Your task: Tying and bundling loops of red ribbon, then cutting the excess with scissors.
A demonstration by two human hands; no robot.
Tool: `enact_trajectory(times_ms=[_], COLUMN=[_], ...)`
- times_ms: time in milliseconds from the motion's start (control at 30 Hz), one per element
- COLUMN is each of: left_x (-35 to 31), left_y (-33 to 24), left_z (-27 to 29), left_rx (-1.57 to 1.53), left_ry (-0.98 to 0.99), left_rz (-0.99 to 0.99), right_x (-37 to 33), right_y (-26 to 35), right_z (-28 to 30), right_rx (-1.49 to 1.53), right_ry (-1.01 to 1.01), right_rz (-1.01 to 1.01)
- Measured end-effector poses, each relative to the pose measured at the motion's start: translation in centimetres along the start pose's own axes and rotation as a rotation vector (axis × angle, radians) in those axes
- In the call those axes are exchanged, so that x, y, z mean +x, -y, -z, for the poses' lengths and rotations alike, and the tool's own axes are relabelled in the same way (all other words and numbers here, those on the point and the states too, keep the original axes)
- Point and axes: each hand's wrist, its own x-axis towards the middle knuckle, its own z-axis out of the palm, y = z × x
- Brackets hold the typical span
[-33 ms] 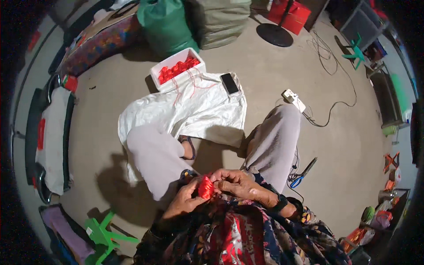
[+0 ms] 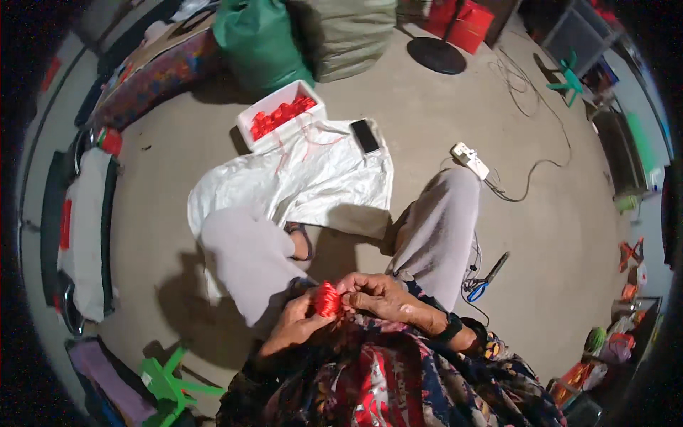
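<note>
Close to my lap, my left hand (image 2: 293,326) is closed around a small red bundle of shiny ribbon or cord (image 2: 328,300), its thumb and fingers pressing on the bundle's side. At the bundle's right side, my right hand (image 2: 377,295) has its fingertips pinched together. Whatever thin end it may grip there is too small to make out. A white box (image 2: 253,139) full of similar red bundles (image 2: 283,116) stands ahead of me on a white sheet (image 2: 313,181), with pinkish strings trailing over its rim.
A black phone (image 2: 366,136) lies on the sheet. Right of my knee are a white power strip (image 2: 469,161), its cable, and blue-handled scissors (image 2: 487,279). A green stool (image 2: 171,384) stands at lower left. Green (image 2: 262,43) and beige sacks (image 2: 354,43) stand at the back.
The view has shifted slightly. The red bundle appears turned a little in my left hand; both hands keep nearly the same place and grip.
</note>
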Motion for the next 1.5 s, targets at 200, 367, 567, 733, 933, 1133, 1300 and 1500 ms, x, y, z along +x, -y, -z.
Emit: enact_trajectory(times_ms=[200,367,567,733,933,1133,1300,1500], left_x=[4.0,7.5,10.5,9.7,7.7,5.1,5.2,5.6], left_y=[-2.1,-2.6,-5.1,-9.0,-11.3,-10.7,-9.1,-10.8], left_z=[1.2,2.4,2.2,4.0,6.9,4.1,5.3,3.3], left_rx=[-0.642,-0.885,-0.727,-0.622,-0.591,-0.423,-0.585,-0.462], left_ry=[-0.202,-0.221,-0.051,-0.17,0.056,-0.079,-0.038,-0.15], left_rz=[-0.102,0.186,0.233,0.076,-0.174,-0.481,-0.333,-0.116], right_x=[-3.6,-10.4,-15.6,-15.3,-13.2,-12.4,-12.4,-11.3], right_y=[4.5,6.2,3.7,2.3,2.2,2.5,2.1,2.3], right_z=[4.7,10.8,14.0,13.6,13.2,13.1,13.2,12.4], right_rx=[0.028,0.05,0.451,0.451,0.416,0.379,0.364,0.323], right_ry=[-0.258,-0.861,-1.052,-1.122,-1.042,-0.986,-0.983,-1.031], right_rz=[0.166,0.263,0.507,0.432,0.408,0.413,0.39,0.328])
